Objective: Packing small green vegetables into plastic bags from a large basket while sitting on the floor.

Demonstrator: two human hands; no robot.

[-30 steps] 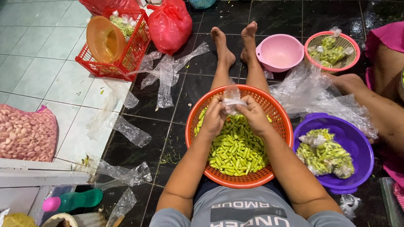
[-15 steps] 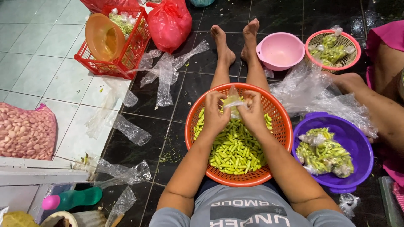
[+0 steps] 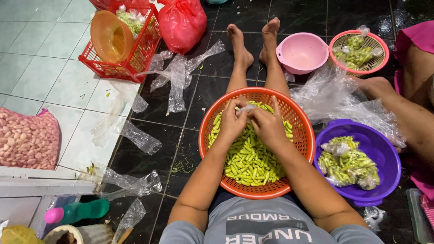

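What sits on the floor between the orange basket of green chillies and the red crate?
In the head view, empty clear plastic bags lie on the dark tiles between the orange basket and the red crate; nothing else fills that stretch.

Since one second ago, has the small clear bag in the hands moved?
Yes. The small clear bag has come lower between the left hand and right hand, nearer the green chilies in the orange basket.

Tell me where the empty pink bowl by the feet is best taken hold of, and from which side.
Probably at the near rim of the pink bowl, from above. It sits upright and open, so the thin lip offers a pinch grip. The wearer's feet crowd its left side, and the small pink basket sits to its right.
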